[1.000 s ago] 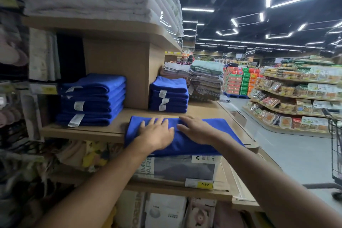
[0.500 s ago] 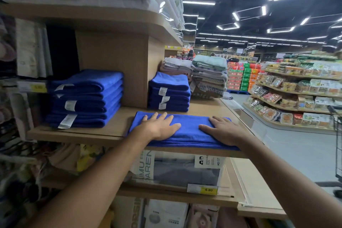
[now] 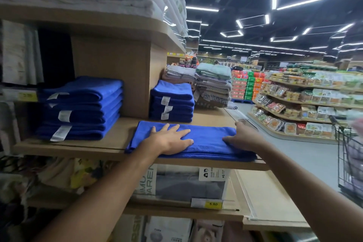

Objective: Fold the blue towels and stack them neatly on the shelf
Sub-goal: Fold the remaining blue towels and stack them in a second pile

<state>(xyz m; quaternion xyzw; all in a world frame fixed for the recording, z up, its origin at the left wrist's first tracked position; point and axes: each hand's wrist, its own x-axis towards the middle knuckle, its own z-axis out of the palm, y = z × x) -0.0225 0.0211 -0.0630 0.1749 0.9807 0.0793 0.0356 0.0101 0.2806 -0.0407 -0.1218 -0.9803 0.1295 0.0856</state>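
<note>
Folded blue cloth towel [image 3: 206, 143], on wooden shelf [image 3: 78, 144]: left hand [image 3: 170, 139] flat on top, fingers spread; right hand [image 3: 243, 137] flat on towel's right end, fingers extended.

One head view, wide-angle.
I look forward and slightly down from close behind my left hand [image 3: 170, 139] and right hand [image 3: 244, 137], with the shelf [image 3: 119, 137] beneath them.
</note>
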